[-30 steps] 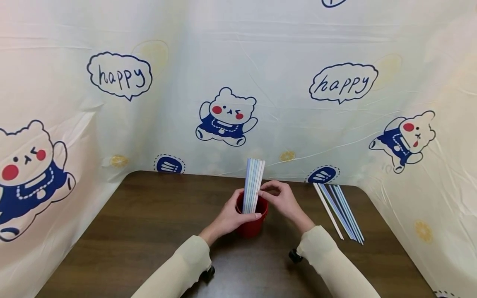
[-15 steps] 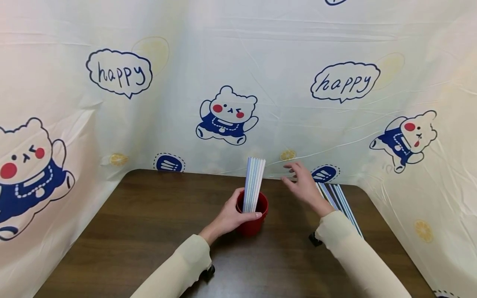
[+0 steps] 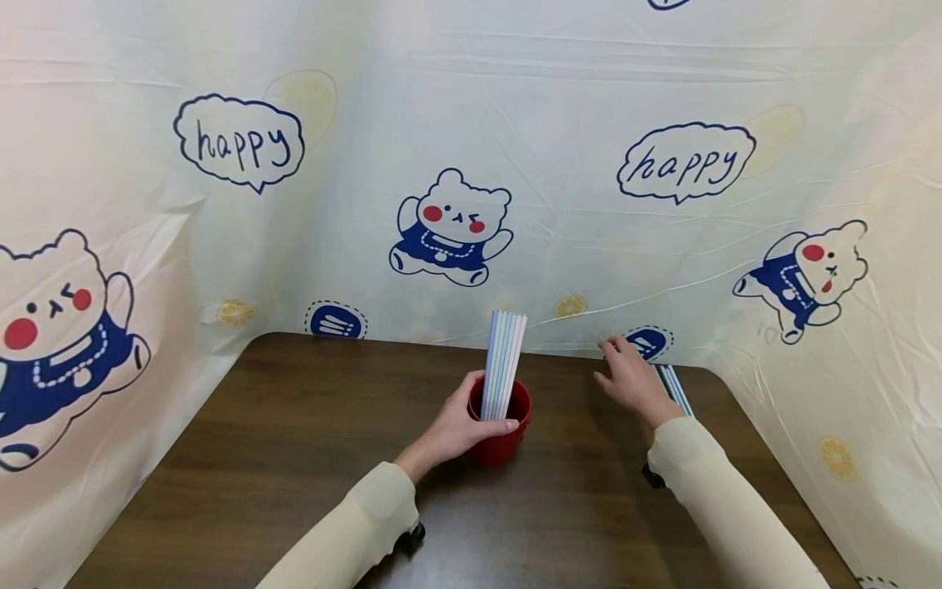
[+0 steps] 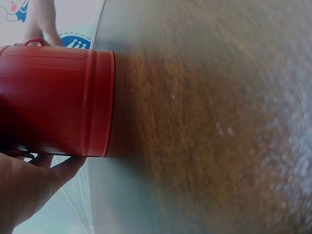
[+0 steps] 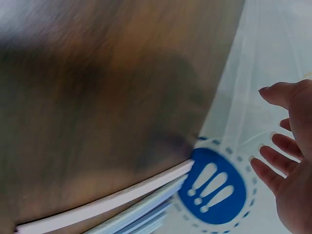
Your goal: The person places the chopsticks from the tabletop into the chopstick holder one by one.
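Note:
A red bucket stands upright on the brown table. Several slim, straight sticks in pale blue, lilac and white rise from it in a bundle. My left hand grips the bucket near its rim, with the thumb across the front. In the left wrist view the bucket's base is down at the tabletop. Further right, my right hand is above the table with nothing in it. Its fingers are spread and slightly bent. More loose sticks lie at the back right, partly hidden by that hand and forearm.
A patterned cloth with bears and speech bubbles hangs behind the table and along its sides. The table's back edge runs close to the loose sticks. A small red loop sticks out from the bucket's side.
My right hand has left the bundle in the bucket and moved right, over towards the loose sticks, its fingers no longer at the bundle. The left hand keeps its grip on the bucket.

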`<state>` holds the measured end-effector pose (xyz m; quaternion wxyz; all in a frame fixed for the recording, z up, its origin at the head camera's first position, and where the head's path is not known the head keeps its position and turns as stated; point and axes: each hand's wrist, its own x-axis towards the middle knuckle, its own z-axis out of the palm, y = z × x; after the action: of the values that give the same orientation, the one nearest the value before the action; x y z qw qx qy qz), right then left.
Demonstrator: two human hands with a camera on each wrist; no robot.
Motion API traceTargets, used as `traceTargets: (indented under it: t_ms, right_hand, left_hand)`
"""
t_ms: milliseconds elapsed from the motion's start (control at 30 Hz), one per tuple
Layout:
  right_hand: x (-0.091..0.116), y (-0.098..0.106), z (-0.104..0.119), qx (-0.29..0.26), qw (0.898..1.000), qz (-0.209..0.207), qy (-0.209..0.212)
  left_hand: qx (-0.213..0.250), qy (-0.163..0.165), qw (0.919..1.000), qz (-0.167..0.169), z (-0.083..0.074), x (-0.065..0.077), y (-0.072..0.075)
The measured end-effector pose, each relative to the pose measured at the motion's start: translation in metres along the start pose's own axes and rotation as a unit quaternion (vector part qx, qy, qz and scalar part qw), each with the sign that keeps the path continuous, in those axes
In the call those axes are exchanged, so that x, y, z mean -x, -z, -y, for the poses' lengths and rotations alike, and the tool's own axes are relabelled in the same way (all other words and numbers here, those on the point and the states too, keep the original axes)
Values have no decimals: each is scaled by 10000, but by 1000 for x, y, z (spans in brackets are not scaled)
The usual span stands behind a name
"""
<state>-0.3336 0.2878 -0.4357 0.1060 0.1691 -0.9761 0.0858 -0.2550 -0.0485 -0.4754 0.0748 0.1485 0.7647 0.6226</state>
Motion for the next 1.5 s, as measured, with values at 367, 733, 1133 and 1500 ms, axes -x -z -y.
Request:
traceTargets:
  t_ms: [367, 733, 1133, 1500]
  right_hand:
    - [14, -15, -37, 149, 9969, 673, -369]
    - [23, -30, -59, 15, 9956, 851, -382]
    - [22, -28, -59, -269, 9953, 825, -424]
    - [18, -33, -52, -605, 9866, 741, -1324]
  left_hand:
    - [6, -33, 10000, 21, 0, 0, 0]
    - [-6, -15, 10000, 30, 0, 0, 0]
    - [38, 41, 10000, 60, 2, 0, 0]
    - [44, 25, 10000, 44, 0, 1, 0]
